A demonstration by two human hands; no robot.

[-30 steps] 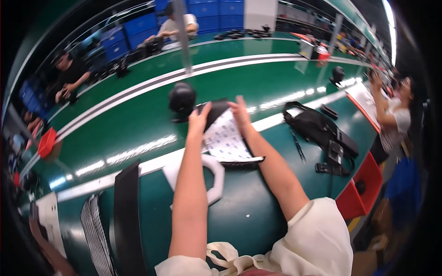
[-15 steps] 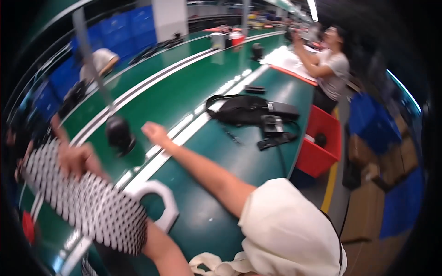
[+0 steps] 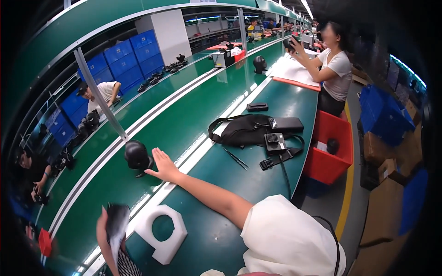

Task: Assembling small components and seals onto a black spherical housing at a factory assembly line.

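My right hand (image 3: pixel 163 166) reaches out over the green conveyor table (image 3: pixel 202 115), fingers spread and holding nothing. It lies just right of a black rounded helmet-like object (image 3: pixel 136 156), almost touching it. My left hand (image 3: pixel 103 230) is at the lower left, blurred, gripping a black-and-white dotted sheet (image 3: pixel 117 221) that hangs over the table edge. A white foam frame (image 3: pixel 161 232) lies flat between my two arms.
A black strap bag (image 3: pixel 246 129), a small black box (image 3: pixel 275 140) and tweezers (image 3: pixel 235 158) lie to the right. A red bin (image 3: pixel 331 147) hangs at the table side. A seated person (image 3: pixel 334 69) works further along. Blue crates (image 3: pixel 133 60) and cardboard boxes (image 3: pixel 386 207) stand around.
The view has swung. The dotted sheet went from the table's middle to the lower left in my left hand. My right hand let go of it and now reaches by the black rounded object.
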